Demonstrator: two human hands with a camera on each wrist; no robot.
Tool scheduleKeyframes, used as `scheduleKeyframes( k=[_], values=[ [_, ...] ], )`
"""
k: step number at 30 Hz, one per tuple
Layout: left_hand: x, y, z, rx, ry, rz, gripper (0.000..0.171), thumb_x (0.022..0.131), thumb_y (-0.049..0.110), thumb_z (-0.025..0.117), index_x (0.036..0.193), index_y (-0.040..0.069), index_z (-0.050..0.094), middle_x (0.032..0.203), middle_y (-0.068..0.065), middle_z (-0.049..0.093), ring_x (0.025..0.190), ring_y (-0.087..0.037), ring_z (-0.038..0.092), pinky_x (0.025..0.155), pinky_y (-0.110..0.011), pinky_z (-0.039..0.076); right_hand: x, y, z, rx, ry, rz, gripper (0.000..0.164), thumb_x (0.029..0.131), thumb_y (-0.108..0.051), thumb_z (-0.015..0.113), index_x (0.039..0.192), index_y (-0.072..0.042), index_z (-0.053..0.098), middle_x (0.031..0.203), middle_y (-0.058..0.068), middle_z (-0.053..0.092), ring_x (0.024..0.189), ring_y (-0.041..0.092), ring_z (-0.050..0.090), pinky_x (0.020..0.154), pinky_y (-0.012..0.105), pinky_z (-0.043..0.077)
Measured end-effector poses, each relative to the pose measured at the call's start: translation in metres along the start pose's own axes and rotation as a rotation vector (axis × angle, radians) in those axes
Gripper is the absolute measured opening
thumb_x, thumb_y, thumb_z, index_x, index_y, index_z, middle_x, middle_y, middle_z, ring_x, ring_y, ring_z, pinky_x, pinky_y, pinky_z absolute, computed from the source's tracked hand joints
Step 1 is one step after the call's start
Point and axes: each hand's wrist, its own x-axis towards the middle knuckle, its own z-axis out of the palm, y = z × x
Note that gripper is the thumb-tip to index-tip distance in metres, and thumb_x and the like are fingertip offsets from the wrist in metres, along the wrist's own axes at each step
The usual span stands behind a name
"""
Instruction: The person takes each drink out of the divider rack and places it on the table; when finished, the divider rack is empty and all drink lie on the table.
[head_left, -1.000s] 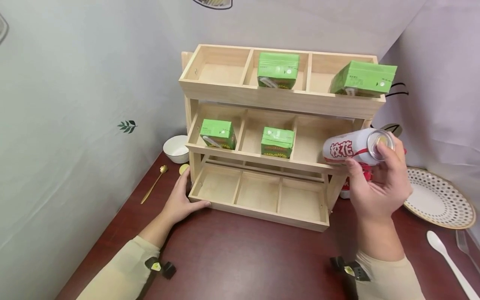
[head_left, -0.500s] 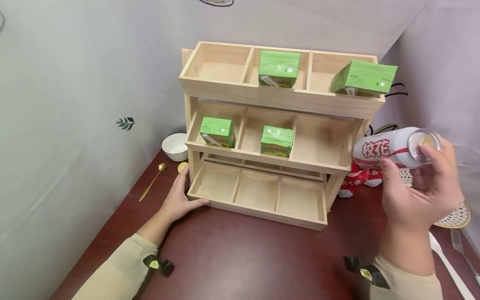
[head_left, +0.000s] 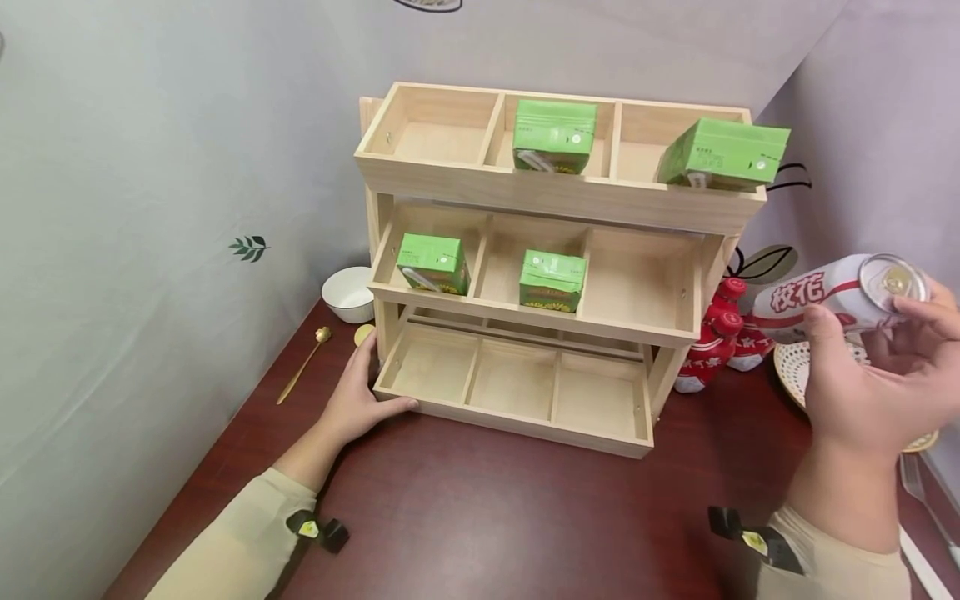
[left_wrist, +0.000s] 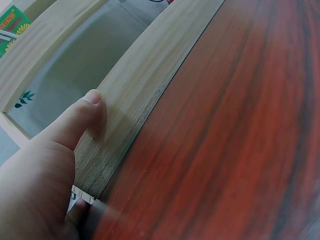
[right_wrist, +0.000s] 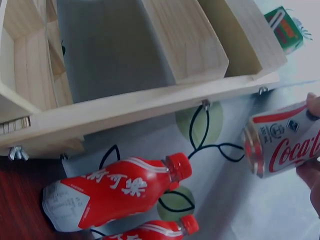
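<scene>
A white-and-red Coca-Cola can (head_left: 813, 297) is tilted on its side in the air, right of the wooden shelf rack (head_left: 525, 193). My right hand (head_left: 885, 392) holds it, fingers around its top end; the right wrist view shows the can's label (right_wrist: 292, 150) and its base apart from the rack. My left hand (head_left: 363, 400) grips the lower left corner of the rack, thumb on the bottom tray's front board (left_wrist: 135, 85) and fingers round the side. Green drink cartons stand in the upper tiers, such as one carton (head_left: 553, 279) in the middle tier's centre compartment.
Two red-labelled cola bottles (right_wrist: 120, 187) stand right of the rack. A dotted plate (head_left: 791, 367) lies partly behind my right hand, near a fork (head_left: 911, 475). Left of the rack are a white bowl (head_left: 348, 296) and a golden spoon (head_left: 302, 367).
My right hand has carried the can to the right, away from the middle tier's right compartment, uncovering the cola bottles. My left hand has stayed at the rack's lower corner.
</scene>
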Motion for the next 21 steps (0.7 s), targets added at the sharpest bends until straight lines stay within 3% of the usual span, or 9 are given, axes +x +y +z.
scheduleKeyframes(
  k=[4,9,15,21],
  values=[
    [0.000,0.001,0.000,0.006,0.001,0.004,0.128,0.052,0.026,0.098,0.154,0.021,0.021,0.141,-0.013,0.040,0.124,-0.029,0.043,0.096,-0.050,0.039,0.005,0.012,-0.010,-0.072,-0.009,0.016,0.052,0.057,0.018,0.081,0.102,0.006,0.057,0.120,0.024,0.056,0.109,0.035,0.057,0.086,0.031,0.052],
    [0.000,0.002,-0.002,0.023,-0.009,-0.013,0.127,0.054,0.033,0.096,0.154,0.027,0.019,0.141,-0.008,0.039,0.125,-0.023,0.042,0.098,-0.045,0.038,0.010,0.021,-0.017,-0.267,-0.055,-0.018,0.050,0.064,0.009,0.082,0.107,0.000,0.058,0.121,0.019,0.057,0.104,0.030,0.061,0.085,0.028,0.052],
    [0.001,0.000,-0.001,0.017,-0.009,-0.013,0.125,0.055,0.036,0.096,0.154,0.031,0.019,0.141,-0.007,0.039,0.125,-0.023,0.042,0.098,-0.045,0.039,0.010,0.021,-0.018,-0.549,-0.030,0.126,0.050,0.065,-0.002,0.086,0.107,-0.011,0.060,0.121,0.006,0.061,0.088,0.012,0.065,0.076,0.017,0.051],
    [0.000,0.005,-0.002,0.016,-0.009,-0.012,0.124,0.056,0.035,0.095,0.154,0.030,0.018,0.141,-0.007,0.039,0.125,-0.022,0.043,0.097,-0.045,0.040,0.011,0.035,-0.031,-0.786,-0.068,0.190,0.051,0.065,-0.021,0.090,0.109,-0.020,0.064,0.119,-0.005,0.063,0.087,-0.002,0.064,0.074,0.010,0.048]
  ],
)
